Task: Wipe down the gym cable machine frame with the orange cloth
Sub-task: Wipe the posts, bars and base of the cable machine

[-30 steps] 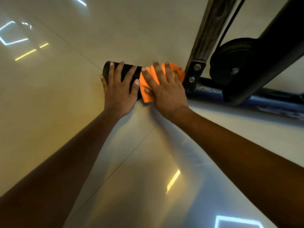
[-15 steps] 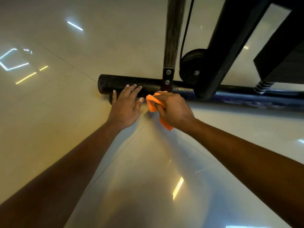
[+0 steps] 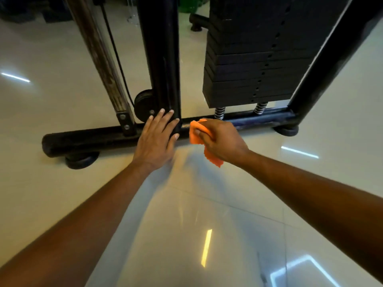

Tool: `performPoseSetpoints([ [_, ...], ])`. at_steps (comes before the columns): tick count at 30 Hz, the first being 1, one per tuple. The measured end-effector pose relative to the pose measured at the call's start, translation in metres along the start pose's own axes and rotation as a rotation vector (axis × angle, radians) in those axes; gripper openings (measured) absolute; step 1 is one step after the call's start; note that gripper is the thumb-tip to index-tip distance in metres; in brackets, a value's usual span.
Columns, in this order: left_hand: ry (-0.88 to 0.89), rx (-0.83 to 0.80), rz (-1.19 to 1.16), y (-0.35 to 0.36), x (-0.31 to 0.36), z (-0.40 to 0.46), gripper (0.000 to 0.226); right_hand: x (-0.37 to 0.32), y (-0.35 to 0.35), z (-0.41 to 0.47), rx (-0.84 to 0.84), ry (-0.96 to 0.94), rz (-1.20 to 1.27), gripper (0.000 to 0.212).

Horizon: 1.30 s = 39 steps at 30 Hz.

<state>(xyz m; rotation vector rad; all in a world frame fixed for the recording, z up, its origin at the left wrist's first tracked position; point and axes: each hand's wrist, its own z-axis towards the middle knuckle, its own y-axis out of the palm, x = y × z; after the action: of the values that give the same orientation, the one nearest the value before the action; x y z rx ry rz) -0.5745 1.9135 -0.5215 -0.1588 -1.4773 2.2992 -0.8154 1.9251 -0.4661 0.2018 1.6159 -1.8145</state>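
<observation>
Black steel of the base rail now shows bare at its left end, where both hands were a second ago. The left hand has shifted to the upright post, fingers spread flat and gripping nothing. The right hand, clenched on the orange cloth, holds it at the rail just right of that post, so wiping is likely progressing rightward.

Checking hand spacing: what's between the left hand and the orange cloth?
Head view: between the left hand and the orange cloth, held in the right hand, lies only a short bare stretch of the base bar beside the black upright.
</observation>
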Motion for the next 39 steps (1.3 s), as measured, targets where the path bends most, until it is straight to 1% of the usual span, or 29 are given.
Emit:
performPoseSetpoints([
  [4, 0.092, -0.035, 0.18, 0.02, 0.014, 0.019, 0.059, 0.03, -0.006, -0.007, 0.01, 0.019, -0.036, 0.039],
  [7, 0.077, -0.034, 0.3, 0.036, 0.012, 0.03, 0.065, 0.051, 0.004, 0.003, -0.005, 0.004, -0.111, 0.046],
  [10, 0.101, -0.023, 0.37, 0.054, 0.002, 0.037, 0.068, 0.068, 0.026, 0.024, -0.031, -0.042, -0.165, 0.045],
  [14, 0.188, 0.032, 0.396, 0.077, -0.022, 0.038, 0.068, 0.085, 0.068, 0.056, -0.002, -0.082, -0.315, 0.054],
  [17, 0.214, 0.093, 0.396, 0.091, -0.032, 0.039, 0.067, 0.104, 0.104, 0.067, 0.02, -0.156, -0.43, 0.064],
  [21, 0.205, 0.126, 0.385, 0.104, -0.039, 0.039, 0.069, 0.142, 0.115, 0.072, 0.096, -0.268, -0.577, 0.064],
  [23, 0.209, 0.141, 0.38, 0.108, -0.042, 0.039, 0.068, 0.15, 0.119, 0.071, 0.154, -0.257, -0.569, 0.062],
  [27, 0.21, 0.154, 0.373, 0.116, -0.042, 0.041, 0.07, 0.111, 0.153, 0.079, 0.247, -0.021, -0.44, 0.061],
  [28, 0.208, 0.139, 0.383, 0.118, -0.042, 0.041, 0.071, 0.102, 0.159, 0.083, 0.247, -0.001, -0.436, 0.061],
  [30, 0.208, 0.115, 0.404, 0.12, -0.043, 0.039, 0.071, 0.109, 0.158, 0.087, 0.23, -0.074, -0.455, 0.061],
  [32, 0.233, 0.107, 0.402, 0.119, -0.045, 0.036, 0.068, 0.136, 0.141, 0.081, 0.191, -0.205, -0.517, 0.064],
  [34, 0.269, 0.133, 0.443, 0.118, -0.049, 0.035, 0.067, 0.164, 0.123, 0.071, 0.16, -0.27, -0.58, 0.068],
  [36, 0.284, 0.151, 0.482, 0.118, -0.052, 0.037, 0.066, 0.17, 0.12, 0.066, 0.172, -0.226, -0.583, 0.067],
  [39, 0.261, 0.152, 0.487, 0.12, -0.051, 0.036, 0.065, 0.137, 0.141, 0.075, 0.244, -0.1, -0.512, 0.064],
])
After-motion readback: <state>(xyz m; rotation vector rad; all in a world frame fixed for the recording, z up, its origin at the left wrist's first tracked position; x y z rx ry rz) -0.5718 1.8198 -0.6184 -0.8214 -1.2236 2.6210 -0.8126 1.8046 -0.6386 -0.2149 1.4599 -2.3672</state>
